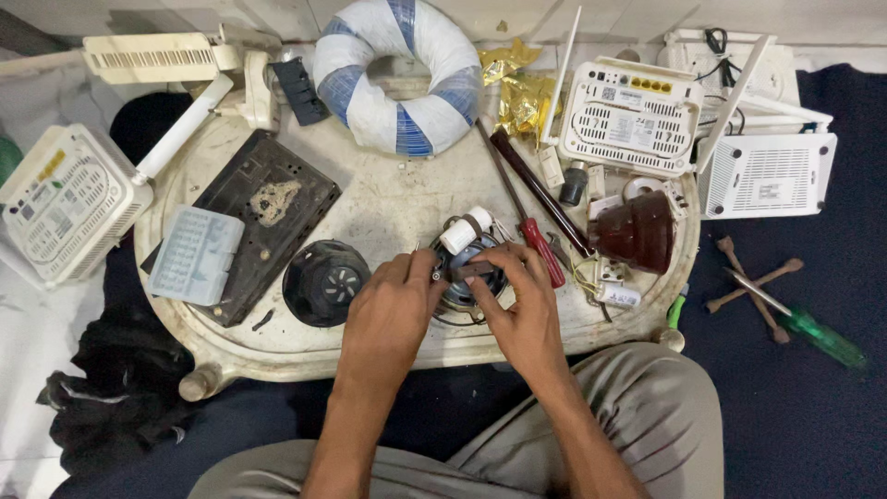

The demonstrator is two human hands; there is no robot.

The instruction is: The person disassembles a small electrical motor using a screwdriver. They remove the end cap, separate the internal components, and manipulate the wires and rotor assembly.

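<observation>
Between both hands' fingers, clamped together on it, sits a small dark part above the round motor.

Two hands, the left hand and the right hand, were at one small round motor on the counter. Four white routers lay about: one at the left, one at the top, and two at the right. There were two screwdrivers, one red-handled and one green-handled. One blue-and-white coil, one black round cover, one dark flat board, one pale ribbed box, and one brown cup-shaped piece made up the rest.
</observation>
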